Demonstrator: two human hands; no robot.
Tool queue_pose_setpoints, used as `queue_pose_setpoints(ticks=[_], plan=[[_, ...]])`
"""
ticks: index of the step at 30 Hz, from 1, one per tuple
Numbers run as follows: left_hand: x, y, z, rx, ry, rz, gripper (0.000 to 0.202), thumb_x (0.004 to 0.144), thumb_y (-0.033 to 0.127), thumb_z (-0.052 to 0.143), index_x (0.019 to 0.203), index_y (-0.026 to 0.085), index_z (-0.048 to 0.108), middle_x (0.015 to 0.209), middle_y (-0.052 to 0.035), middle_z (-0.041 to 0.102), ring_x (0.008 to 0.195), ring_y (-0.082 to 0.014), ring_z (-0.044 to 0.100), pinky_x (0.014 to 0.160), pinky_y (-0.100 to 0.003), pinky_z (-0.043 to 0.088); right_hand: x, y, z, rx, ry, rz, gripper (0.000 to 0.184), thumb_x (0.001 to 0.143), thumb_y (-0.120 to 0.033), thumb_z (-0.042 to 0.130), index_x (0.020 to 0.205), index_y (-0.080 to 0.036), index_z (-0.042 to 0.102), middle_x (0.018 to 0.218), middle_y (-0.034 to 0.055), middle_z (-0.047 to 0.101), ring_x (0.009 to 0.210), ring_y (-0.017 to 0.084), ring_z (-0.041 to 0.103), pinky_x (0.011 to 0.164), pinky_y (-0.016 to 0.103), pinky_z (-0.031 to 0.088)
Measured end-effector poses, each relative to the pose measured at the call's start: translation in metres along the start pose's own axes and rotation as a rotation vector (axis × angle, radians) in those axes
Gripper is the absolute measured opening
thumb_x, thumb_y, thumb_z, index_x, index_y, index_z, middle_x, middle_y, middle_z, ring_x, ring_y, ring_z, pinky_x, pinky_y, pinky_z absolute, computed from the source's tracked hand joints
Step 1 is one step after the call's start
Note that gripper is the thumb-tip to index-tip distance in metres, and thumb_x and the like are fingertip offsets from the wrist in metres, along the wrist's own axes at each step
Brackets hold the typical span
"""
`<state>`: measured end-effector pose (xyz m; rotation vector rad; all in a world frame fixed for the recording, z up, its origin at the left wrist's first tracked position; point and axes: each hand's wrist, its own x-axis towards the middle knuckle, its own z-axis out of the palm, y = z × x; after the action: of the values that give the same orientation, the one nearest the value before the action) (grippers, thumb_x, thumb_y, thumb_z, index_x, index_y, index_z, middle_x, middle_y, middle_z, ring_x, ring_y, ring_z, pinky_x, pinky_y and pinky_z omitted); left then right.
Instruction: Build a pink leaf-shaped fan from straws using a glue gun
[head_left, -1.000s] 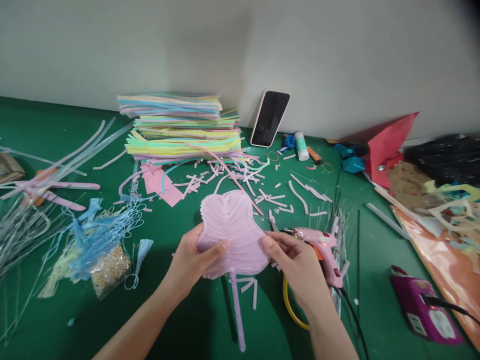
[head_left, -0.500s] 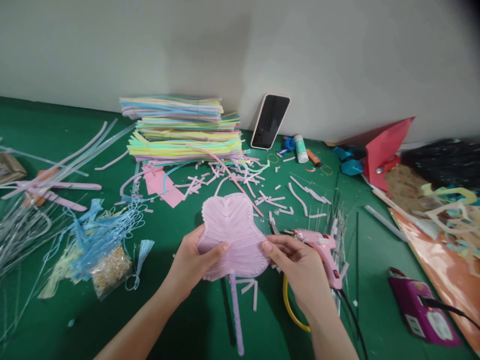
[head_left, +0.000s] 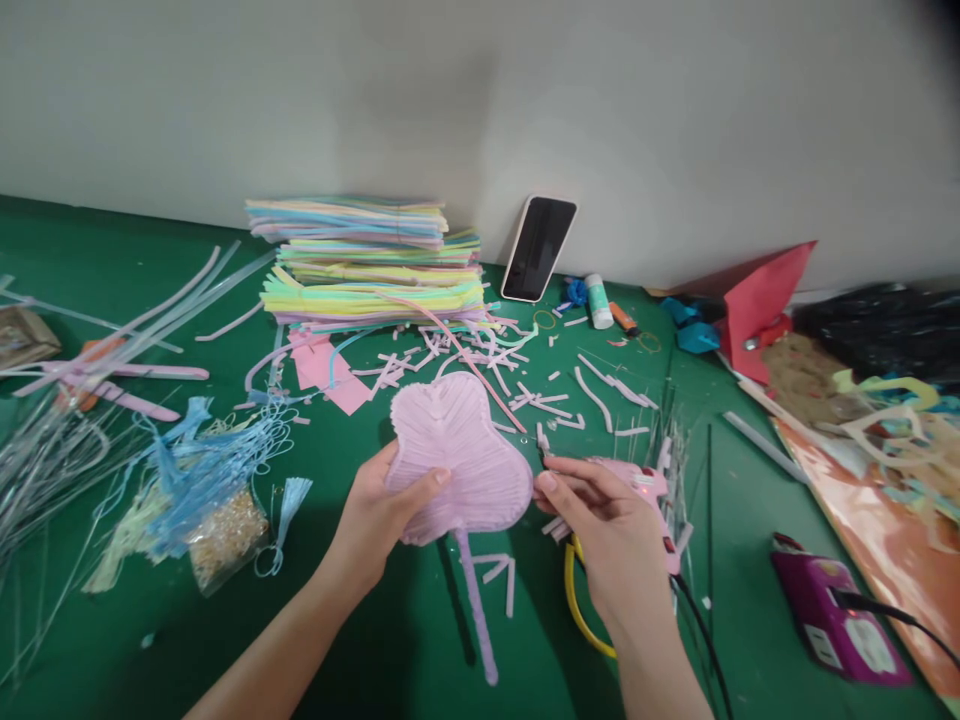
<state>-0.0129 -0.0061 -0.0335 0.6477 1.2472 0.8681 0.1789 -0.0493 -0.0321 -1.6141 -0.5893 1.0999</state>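
Note:
A pink fan (head_left: 457, 450), heart-shaped with a thin handle pointing toward me, hovers low over the green table (head_left: 375, 640). My left hand (head_left: 379, 515) grips its lower left edge, thumb on top. My right hand (head_left: 607, 530) is at the fan's right edge, fingertips pinched together right by the rim; I cannot tell whether they touch it or hold anything. A pink glue gun (head_left: 652, 485) lies just behind my right hand, its black cord running toward me.
A tall stack of pastel straws (head_left: 367, 265) and a leaning phone (head_left: 538, 248) stand by the wall. Cut straw bits litter the middle. Blue tassels and a bead bag (head_left: 221, 535) lie left. A purple device (head_left: 832, 610), red paper (head_left: 757, 300) and paper scraps lie right.
The fan has tilted to the left in my left hand. My right hand's fingers have come off the fan's right side and now pinch just beside its edge.

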Motion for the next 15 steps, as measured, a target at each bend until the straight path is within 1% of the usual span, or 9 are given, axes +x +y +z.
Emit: queue_pose_setpoints(ticks=[2,3,6,7,8,10,11,13,15], plan=[[0.002,-0.002,-0.004,-0.024,-0.021,-0.007,0.043,0.068,0.031,0.079,0.105,0.015,0.067,0.097,-0.0092,0.074,0.086,-0.0247,0.068,0.076,-0.032,0.053,0.0,-0.001,0.0,0.004,-0.006,-0.034,0.032,0.067,-0.039,0.081,0.089,-0.018,0.071,0.075,0.005,0.075,0.069,0.019,0.071,0.067,0.032,0.061],[0.003,-0.002,-0.005,-0.043,-0.042,-0.014,0.043,0.069,0.031,0.079,0.107,0.015,0.066,0.1,-0.0094,0.074,0.087,-0.0245,0.068,0.077,-0.032,0.053,-0.001,-0.001,0.0,0.001,-0.039,-0.057,0.032,0.069,-0.04,0.079,0.092,-0.018,0.07,0.079,0.0057,0.075,0.073,0.019,0.071,0.068,0.032,0.061],[0.006,-0.005,-0.007,-0.115,-0.123,-0.026,0.042,0.072,0.03,0.077,0.111,0.017,0.064,0.107,-0.0091,0.072,0.092,-0.0228,0.068,0.081,-0.031,0.053,-0.007,0.0,0.003,-0.047,-0.263,-0.123,0.032,0.075,-0.038,0.075,0.101,-0.02,0.069,0.098,0.0075,0.075,0.087,0.021,0.071,0.075,0.033,0.061],[0.007,-0.006,-0.006,-0.13,-0.146,-0.021,0.043,0.073,0.03,0.076,0.113,0.018,0.063,0.108,-0.0093,0.072,0.094,-0.0228,0.068,0.084,-0.031,0.052,-0.011,0.001,0.005,-0.084,-0.319,-0.154,0.028,0.077,-0.036,0.073,0.099,-0.021,0.07,0.099,0.0073,0.075,0.088,0.021,0.071,0.075,0.034,0.061],[0.008,-0.006,-0.005,-0.134,-0.156,-0.005,0.045,0.074,0.031,0.076,0.115,0.018,0.062,0.11,-0.0096,0.071,0.098,-0.0231,0.067,0.087,-0.032,0.052,-0.015,0.001,0.007,-0.139,-0.336,-0.204,0.021,0.079,-0.034,0.072,0.096,-0.021,0.071,0.096,0.0064,0.075,0.084,0.021,0.072,0.073,0.033,0.061],[0.009,-0.007,-0.003,-0.101,-0.13,0.06,0.05,0.074,0.032,0.075,0.12,0.019,0.059,0.114,-0.0101,0.069,0.105,-0.0242,0.064,0.092,-0.034,0.05,-0.023,0.0,0.01,-0.299,-0.247,-0.4,0.009,0.082,-0.026,0.068,0.089,-0.023,0.073,0.086,0.0033,0.076,0.075,0.019,0.072,0.068,0.03,0.061],[0.01,-0.007,-0.002,-0.062,-0.101,0.109,0.051,0.076,0.033,0.073,0.122,0.02,0.057,0.116,-0.0102,0.067,0.109,-0.0249,0.062,0.094,-0.036,0.049,-0.027,-0.001,0.01,-0.39,-0.175,-0.55,0.011,0.083,-0.02,0.067,0.09,-0.025,0.073,0.086,0.0021,0.076,0.074,0.019,0.072,0.068,0.029,0.061],[0.008,-0.006,-0.003,0.036,-0.042,0.208,0.043,0.081,0.035,0.065,0.121,0.021,0.057,0.116,-0.0105,0.066,0.116,-0.0276,0.057,0.095,-0.04,0.048,-0.033,-0.001,0.012,-0.558,-0.071,-0.887,0.031,0.08,-0.007,0.065,0.102,-0.028,0.072,0.093,0.0016,0.076,0.082,0.02,0.072,0.077,0.031,0.06],[0.004,-0.005,-0.006,0.134,-0.007,0.269,0.033,0.083,0.036,0.061,0.112,0.02,0.062,0.111,-0.0121,0.067,0.124,-0.0331,0.051,0.096,-0.046,0.047,-0.035,0.004,0.013,-0.687,-0.061,-1.136,0.048,0.078,0.001,0.063,0.118,-0.026,0.066,0.104,0.0042,0.074,0.097,0.022,0.069,0.087,0.035,0.057]])
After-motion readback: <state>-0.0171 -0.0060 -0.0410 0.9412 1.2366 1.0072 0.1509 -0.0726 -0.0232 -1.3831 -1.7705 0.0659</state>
